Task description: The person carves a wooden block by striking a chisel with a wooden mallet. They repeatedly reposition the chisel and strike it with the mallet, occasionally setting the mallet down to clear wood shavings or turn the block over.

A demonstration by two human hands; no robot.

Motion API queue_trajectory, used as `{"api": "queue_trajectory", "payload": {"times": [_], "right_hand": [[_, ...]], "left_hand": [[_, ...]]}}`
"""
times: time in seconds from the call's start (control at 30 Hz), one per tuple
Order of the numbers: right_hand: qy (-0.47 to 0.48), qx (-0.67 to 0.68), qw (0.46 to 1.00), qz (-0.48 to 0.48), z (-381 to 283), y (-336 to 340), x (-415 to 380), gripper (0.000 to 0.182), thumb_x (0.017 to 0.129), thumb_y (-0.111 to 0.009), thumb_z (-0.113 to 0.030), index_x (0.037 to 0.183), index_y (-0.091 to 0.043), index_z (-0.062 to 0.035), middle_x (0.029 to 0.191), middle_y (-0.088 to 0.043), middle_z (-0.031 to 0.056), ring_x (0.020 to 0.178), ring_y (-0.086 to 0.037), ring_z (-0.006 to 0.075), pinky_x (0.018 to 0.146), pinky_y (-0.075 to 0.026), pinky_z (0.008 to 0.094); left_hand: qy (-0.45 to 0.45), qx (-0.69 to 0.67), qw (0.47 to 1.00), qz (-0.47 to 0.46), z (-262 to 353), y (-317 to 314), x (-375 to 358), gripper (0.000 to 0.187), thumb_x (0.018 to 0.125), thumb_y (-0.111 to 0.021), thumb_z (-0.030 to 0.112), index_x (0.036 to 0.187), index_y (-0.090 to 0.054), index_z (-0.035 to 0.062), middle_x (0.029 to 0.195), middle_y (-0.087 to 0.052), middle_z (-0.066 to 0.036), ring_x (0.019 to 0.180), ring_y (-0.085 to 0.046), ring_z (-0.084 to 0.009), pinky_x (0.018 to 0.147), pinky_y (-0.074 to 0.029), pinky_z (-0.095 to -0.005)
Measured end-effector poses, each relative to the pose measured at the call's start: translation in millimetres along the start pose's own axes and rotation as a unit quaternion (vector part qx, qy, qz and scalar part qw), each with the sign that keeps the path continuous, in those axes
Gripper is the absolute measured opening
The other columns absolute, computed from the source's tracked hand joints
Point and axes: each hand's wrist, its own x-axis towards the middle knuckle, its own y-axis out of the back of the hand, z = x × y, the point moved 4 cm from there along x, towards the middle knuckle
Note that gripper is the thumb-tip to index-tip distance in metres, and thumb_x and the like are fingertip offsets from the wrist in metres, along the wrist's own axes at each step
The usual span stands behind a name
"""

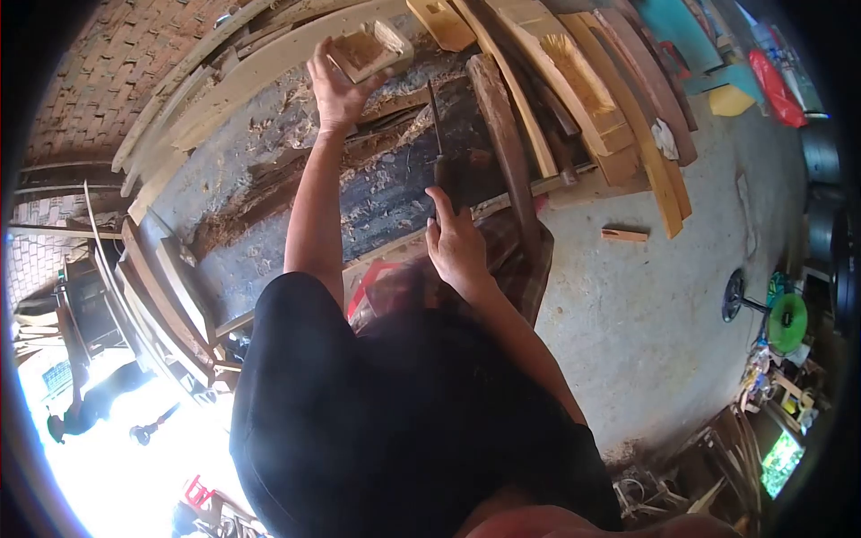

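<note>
My left hand [337,94] grips the near end of a pale wooden block [395,67] with a hollowed, rough inner face, above the far side of the workbench. Closer to my body, my right hand [457,247] is closed round the dark handle of a long thin-shafted tool [436,121], index finger stretched along it. Its narrow metal shaft points away from me, its tip to the right of the block. I cannot tell whether it is a file or a chisel. Beneath both hands lies the dark bench top [386,193], strewn with wood shavings.
Long wooden boards [574,85] lie across the bench's right end, with a curved brown timber [502,134] beside them. More planks line the far edge and the left. A small wood piece [624,235] lies on the concrete floor [646,314], and a green fan [787,323] stands far right.
</note>
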Motion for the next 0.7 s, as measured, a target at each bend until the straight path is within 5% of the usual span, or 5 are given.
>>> {"api": "queue_trajectory", "payload": {"times": [0.13,0.4,0.47,0.57,0.7], "right_hand": [[-0.013,-0.007,1.0,-0.003,-3.1,1.6,6.1,0.051,0.092,-0.058,-0.016,0.14,-0.041,-0.0238,0.093,-0.057,0.0262,0.076,-0.063,0.046,0.067,-0.054,0.0524],[-0.002,-0.031,0.999,0.008,-2.7,0.2,4.0,0.052,0.092,-0.059,-0.016,0.14,-0.041,-0.024,0.094,-0.059,0.027,0.08,-0.063,0.047,0.07,-0.053,0.0526],[0.039,-0.003,0.999,0.031,1.8,-1.4,2.6,0.05,0.093,-0.057,-0.018,0.14,-0.041,-0.0223,0.097,-0.058,0.0263,0.08,-0.063,0.0452,0.068,-0.054,0.0517],[0.125,0.112,0.984,0.052,12.0,6.1,-4.9,0.049,0.094,-0.056,-0.018,0.14,-0.042,-0.0214,0.106,-0.059,0.0248,0.09,-0.061,0.0447,0.076,-0.051,0.052],[0.09,0.04,0.994,0.05,16.9,34.5,-38.6,0.049,0.093,-0.056,-0.017,0.141,-0.045,-0.0227,0.116,-0.058,0.0222,0.098,-0.06,0.044,0.083,-0.049,0.051]], "left_hand": [[0.024,0.095,0.995,-0.015,-31.8,-12.2,-6.2,0.113,0.059,-0.093,0.046,0.144,-0.029,0.006,0.132,-0.044,-0.021,0.122,-0.05,-0.0359,0.104,-0.044,-0.0451],[0.021,-0.078,0.995,-0.061,-67.2,-20.7,-4.9,0.124,0.061,-0.091,0.045,0.151,-0.018,-0.0001,0.142,-0.04,-0.027,0.128,-0.047,-0.0394,0.105,-0.044,-0.0462],[0.051,0.034,0.997,-0.053,-55.4,-13.8,-9.8,0.122,0.064,-0.09,0.045,0.151,-0.017,0.0001,0.141,-0.041,-0.028,0.129,-0.047,-0.0405,0.106,-0.042,-0.046],[0.051,0.041,0.998,0.003,-31.9,0.8,-34.5,0.102,0.073,-0.084,0.036,0.148,-0.026,-0.0018,0.137,-0.044,-0.029,0.126,-0.044,-0.0433,0.105,-0.038,-0.0486],[0.053,0.02,0.997,0.044,19.5,25.7,-100.8,0.079,0.083,-0.076,0.035,0.142,-0.037,0.0008,0.127,-0.049,-0.026,0.115,-0.05,-0.04,0.1,-0.04,-0.0489]]}}
